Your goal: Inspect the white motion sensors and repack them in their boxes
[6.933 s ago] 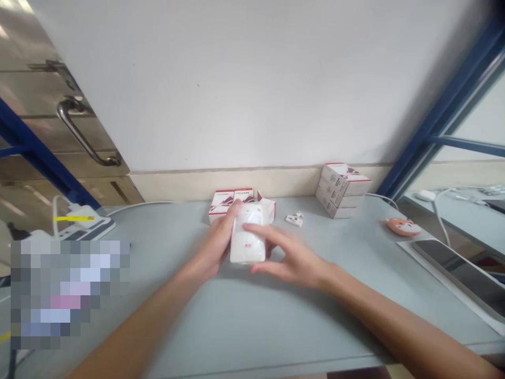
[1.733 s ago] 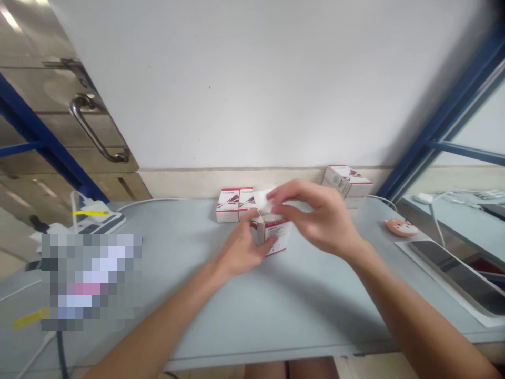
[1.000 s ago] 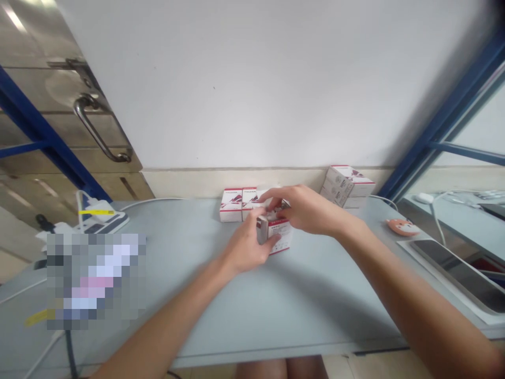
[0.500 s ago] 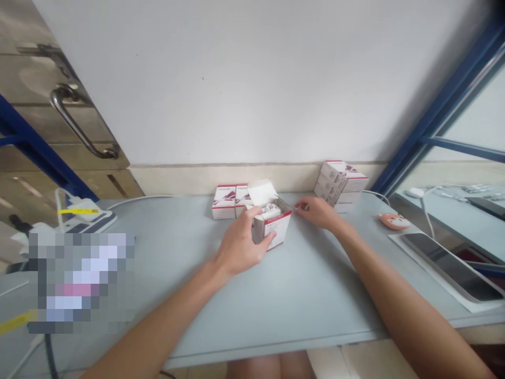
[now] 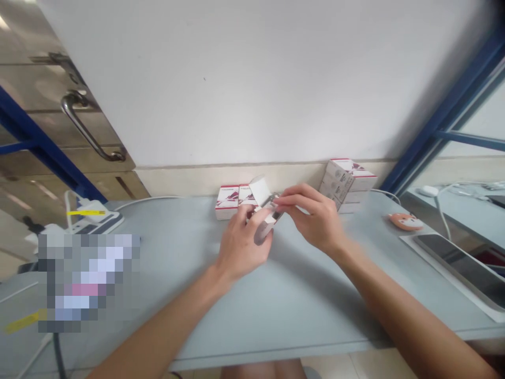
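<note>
My left hand [image 5: 242, 242] is wrapped round a small white cardboard box [image 5: 265, 227], which is tilted above the table. The box's top is open, and a white flap [image 5: 259, 190] stands up at its back. My right hand [image 5: 311, 216] is at the opening from the right, its thumb and fingers pinched together. What lies between those fingertips is too small and blurred to name. The fingers hide most of the box's inside. Just behind the left hand, two closed white boxes with red patterns [image 5: 228, 200] stand side by side.
A stack of similar boxes [image 5: 347, 184] stands by the wall at the back right. To the right lie an orange animal-face object [image 5: 406, 221] and a dark keyboard-like slab [image 5: 457, 266] on a white sheet. A power strip [image 5: 98, 223] with cables is at the left.
My right hand has moved left from beside the box to its opening. The box is tilted more in my left hand, and the white contents seen earlier are now mostly hidden.
</note>
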`<move>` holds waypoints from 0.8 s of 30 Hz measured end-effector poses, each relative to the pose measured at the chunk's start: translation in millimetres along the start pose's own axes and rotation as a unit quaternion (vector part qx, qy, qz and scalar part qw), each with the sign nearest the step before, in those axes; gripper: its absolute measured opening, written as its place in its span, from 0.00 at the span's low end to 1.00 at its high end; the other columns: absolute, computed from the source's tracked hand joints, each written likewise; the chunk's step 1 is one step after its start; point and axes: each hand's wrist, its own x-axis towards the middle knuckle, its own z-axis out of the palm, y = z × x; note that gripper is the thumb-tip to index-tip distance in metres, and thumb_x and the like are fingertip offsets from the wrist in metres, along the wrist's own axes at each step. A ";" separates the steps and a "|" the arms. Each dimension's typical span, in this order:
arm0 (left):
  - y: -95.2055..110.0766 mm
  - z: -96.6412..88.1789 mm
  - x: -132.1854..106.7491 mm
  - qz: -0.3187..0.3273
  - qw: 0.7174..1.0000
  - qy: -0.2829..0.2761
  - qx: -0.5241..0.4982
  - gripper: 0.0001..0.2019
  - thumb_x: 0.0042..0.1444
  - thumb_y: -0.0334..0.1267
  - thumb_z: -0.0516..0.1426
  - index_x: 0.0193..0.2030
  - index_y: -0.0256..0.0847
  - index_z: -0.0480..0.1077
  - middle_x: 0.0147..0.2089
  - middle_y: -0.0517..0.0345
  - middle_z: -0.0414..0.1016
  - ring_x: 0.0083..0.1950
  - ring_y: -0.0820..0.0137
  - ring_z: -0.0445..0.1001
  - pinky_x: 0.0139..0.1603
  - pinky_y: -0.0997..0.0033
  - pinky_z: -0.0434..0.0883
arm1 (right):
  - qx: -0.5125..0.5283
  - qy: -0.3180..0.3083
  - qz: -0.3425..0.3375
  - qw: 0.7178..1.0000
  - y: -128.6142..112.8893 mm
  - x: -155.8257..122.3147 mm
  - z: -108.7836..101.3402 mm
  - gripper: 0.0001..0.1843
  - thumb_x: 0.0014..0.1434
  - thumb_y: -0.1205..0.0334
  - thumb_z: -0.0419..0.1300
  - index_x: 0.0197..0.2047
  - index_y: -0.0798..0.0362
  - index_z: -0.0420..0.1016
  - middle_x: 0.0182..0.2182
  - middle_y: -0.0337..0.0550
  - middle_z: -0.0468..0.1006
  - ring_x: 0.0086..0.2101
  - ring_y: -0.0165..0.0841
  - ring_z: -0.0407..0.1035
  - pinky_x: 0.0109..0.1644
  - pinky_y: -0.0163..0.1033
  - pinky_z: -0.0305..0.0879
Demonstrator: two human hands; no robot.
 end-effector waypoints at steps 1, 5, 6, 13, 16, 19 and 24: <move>0.6 0.5 -0.8 0.006 1.000 0.005 0.005 0.27 0.59 0.32 0.64 0.63 0.53 0.62 0.54 0.53 0.69 0.46 0.63 0.77 0.42 0.65 0.75 | -0.013 0.001 -0.001 1.000 5.6 -2.2 2.0 0.11 0.71 0.65 0.61 0.42 0.44 0.86 0.40 0.42 0.83 0.37 0.34 0.78 0.43 0.41 0.76; 2.9 1.4 -2.9 0.004 1.000 0.006 0.007 0.27 0.59 0.33 0.65 0.62 0.53 0.61 0.55 0.53 0.70 0.49 0.62 0.78 0.42 0.66 0.75 | -0.069 -0.051 -0.017 0.996 27.4 -6.1 -0.3 0.14 0.71 0.68 0.58 0.45 0.45 0.85 0.36 0.43 0.80 0.37 0.35 0.75 0.42 0.42 0.73; 3.2 1.4 -3.0 0.000 1.000 0.005 0.001 0.28 0.59 0.33 0.65 0.63 0.53 0.60 0.55 0.54 0.70 0.49 0.62 0.78 0.41 0.66 0.75 | -0.086 -0.075 -0.028 0.993 28.8 -5.8 -2.5 0.15 0.71 0.69 0.57 0.47 0.45 0.85 0.35 0.44 0.79 0.37 0.36 0.73 0.42 0.42 0.72; 2.0 1.3 -1.8 0.004 1.000 0.000 -0.030 0.29 0.59 0.34 0.63 0.65 0.53 0.58 0.54 0.52 0.70 0.50 0.60 0.79 0.42 0.63 0.77 | -0.118 -0.177 -0.053 0.976 17.5 -1.5 -14.5 0.26 0.69 0.76 0.49 0.60 0.46 0.79 0.36 0.44 0.79 0.38 0.37 0.69 0.41 0.40 0.67; 2.1 1.5 -2.7 0.006 0.999 -0.004 -0.032 0.29 0.59 0.33 0.63 0.64 0.54 0.59 0.54 0.52 0.70 0.51 0.60 0.78 0.43 0.62 0.77 | -0.102 -0.193 -0.037 0.975 17.2 -1.0 -16.7 0.27 0.68 0.77 0.49 0.60 0.46 0.79 0.37 0.45 0.80 0.38 0.38 0.69 0.42 0.42 0.68; 2.3 1.6 -3.5 0.002 0.999 -0.001 -0.032 0.29 0.59 0.33 0.64 0.64 0.54 0.60 0.54 0.53 0.71 0.52 0.59 0.78 0.43 0.63 0.77 | -0.087 -0.210 -0.022 0.974 15.9 -0.9 -18.6 0.27 0.68 0.77 0.49 0.59 0.45 0.79 0.39 0.45 0.81 0.40 0.38 0.70 0.43 0.42 0.68; -1.5 4.2 -3.6 -0.036 0.995 0.015 -0.095 0.33 0.59 0.32 0.65 0.68 0.54 0.58 0.59 0.52 0.71 0.56 0.60 0.78 0.51 0.60 0.78 | -0.073 -0.199 0.006 0.977 9.6 0.6 -18.2 0.24 0.70 0.74 0.52 0.61 0.45 0.78 0.41 0.45 0.83 0.42 0.40 0.73 0.45 0.44 0.70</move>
